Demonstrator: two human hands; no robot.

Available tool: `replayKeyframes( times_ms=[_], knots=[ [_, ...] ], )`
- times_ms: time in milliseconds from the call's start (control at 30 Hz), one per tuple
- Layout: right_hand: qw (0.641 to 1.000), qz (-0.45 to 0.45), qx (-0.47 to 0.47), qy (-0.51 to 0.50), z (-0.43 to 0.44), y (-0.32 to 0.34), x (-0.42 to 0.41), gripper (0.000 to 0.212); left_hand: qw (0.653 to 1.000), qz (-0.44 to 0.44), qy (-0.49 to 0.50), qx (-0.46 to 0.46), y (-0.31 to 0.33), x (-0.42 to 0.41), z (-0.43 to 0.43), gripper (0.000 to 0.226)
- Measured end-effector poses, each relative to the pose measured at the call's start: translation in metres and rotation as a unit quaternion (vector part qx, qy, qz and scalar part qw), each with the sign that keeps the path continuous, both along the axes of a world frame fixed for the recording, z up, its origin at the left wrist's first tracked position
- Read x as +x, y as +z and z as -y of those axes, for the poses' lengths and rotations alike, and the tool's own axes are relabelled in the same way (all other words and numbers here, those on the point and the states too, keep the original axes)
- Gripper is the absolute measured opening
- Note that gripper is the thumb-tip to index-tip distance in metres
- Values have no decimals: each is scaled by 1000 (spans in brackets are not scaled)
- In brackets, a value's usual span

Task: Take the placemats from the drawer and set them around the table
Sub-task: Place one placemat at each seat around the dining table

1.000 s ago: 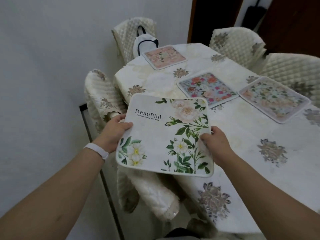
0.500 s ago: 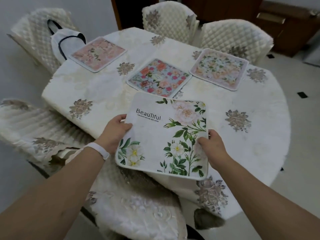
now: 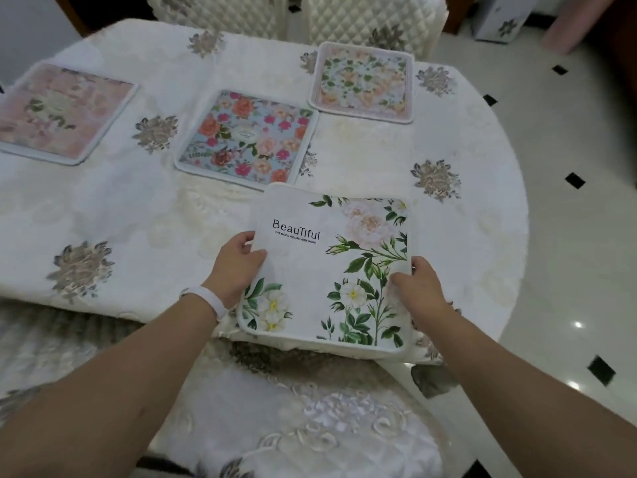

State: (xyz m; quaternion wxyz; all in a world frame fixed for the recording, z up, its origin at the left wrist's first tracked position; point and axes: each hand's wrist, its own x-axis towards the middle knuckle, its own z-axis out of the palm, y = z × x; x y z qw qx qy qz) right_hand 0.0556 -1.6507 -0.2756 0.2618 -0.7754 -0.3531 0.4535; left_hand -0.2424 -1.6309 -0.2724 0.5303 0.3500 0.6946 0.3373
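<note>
Two hands, left hand (image 3: 238, 267) and right hand (image 3: 418, 288), each grip clasping "BeauTiful" placemat (image 3: 327, 267)

The pink placemat (image 3: 58, 112) is cut off at your left edge. The white placemat (image 3: 327, 267) hides your fingers beneath it. Both chairs (image 3: 372, 19) beyond the tabletop (image 3: 138, 215) are cropped at top.

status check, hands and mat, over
Left hand and right hand both gripping white floral placemat at near table edge. Three placemats already laid. Nothing blocking.
</note>
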Motion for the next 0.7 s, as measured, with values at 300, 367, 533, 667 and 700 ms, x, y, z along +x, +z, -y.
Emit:
replayKeyframes(
  times_ms=[300,367,533,667,700],
  knots=[
    [999,19,-25,-41,20,-22,10,22,998,-35,-51,-19,-38,18,2,28],
    [999,25,-17,-34,21,-24,12,24,998,-44,-47,-16,-42,19,3,27],
    [999,28,-1,-37,22,-25,15,24,994,-88,-57,8,-47,22,6,28],
    [988,147,26,45,29,-28,14,47,973,-212,-89,36,-49,24,11,47],
    [973,208,37,89,32,-30,12,54,952,-271,-127,60,-52,24,14,51]
  ],
)
